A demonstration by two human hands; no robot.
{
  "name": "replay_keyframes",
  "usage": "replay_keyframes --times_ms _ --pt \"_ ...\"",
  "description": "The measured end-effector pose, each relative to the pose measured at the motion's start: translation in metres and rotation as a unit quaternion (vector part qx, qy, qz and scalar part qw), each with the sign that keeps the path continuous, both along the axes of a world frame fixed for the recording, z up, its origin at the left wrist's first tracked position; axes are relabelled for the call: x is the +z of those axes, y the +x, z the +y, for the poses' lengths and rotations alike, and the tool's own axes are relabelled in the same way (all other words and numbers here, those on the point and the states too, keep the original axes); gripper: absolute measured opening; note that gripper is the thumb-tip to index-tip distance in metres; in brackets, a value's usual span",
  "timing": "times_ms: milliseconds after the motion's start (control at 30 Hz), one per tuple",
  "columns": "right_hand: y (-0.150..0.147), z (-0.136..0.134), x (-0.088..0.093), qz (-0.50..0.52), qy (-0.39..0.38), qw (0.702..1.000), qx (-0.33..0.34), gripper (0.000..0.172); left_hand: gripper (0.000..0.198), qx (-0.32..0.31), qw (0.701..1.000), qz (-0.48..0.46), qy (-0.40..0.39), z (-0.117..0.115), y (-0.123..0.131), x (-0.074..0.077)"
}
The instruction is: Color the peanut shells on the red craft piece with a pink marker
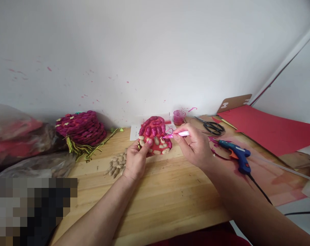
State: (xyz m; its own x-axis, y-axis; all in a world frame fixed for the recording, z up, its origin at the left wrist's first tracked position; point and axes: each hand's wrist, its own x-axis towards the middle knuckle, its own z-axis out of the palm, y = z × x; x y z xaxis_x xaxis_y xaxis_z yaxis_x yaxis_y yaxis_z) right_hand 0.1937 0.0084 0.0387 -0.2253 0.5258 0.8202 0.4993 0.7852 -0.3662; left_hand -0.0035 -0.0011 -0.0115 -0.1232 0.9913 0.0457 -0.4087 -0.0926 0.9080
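Note:
My left hand [137, 155] grips the lower left edge of a red craft piece with peanuts [155, 131] stuck on it, holding it tilted up above the table. Its upper peanuts are coated magenta, while several lower ones are still bare tan. My right hand [194, 143] pinches a white-handled paintbrush [183, 134], whose magenta tip meets the piece's right side. Behind the brush stands a small clear cup of magenta paint [179, 117]. Loose peanuts [116, 164] lie on the wood left of my left hand.
A stack of finished-looking magenta peanut pieces [80, 130] with yellow-green strings sits at the left, beside plastic bags [16, 136]. Black scissors [212, 127], a blue glue gun [237, 152] with its cord and red sheets [278, 128] lie right. A paint-spotted wall [144, 61] backs the table.

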Motion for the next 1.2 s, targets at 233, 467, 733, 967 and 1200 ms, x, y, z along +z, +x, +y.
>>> replay_keyframes --times_ms 233,467,733,967,1200 --pt "-0.001 0.002 -0.003 0.015 0.0 1.0 0.005 0.004 0.049 -0.01 1.0 -0.01 -0.003 0.001 -0.001 0.0" --pt "0.0 0.0 -0.004 0.029 -0.003 1.0 -0.005 0.003 0.051 -0.016 1.0 -0.007 -0.019 0.003 -0.002 -0.003" --pt "-0.001 0.003 -0.006 0.018 0.002 1.0 0.003 0.005 0.046 -0.016 1.0 -0.012 -0.016 0.003 -0.002 -0.005" --pt "0.0 0.005 -0.008 0.015 0.021 1.0 -0.007 0.005 0.054 -0.03 0.997 -0.058 -0.041 0.0 0.001 0.005" --pt "-0.001 0.004 -0.009 0.009 0.032 0.999 -0.007 0.007 0.055 -0.034 0.996 -0.07 -0.032 0.001 0.003 0.006"
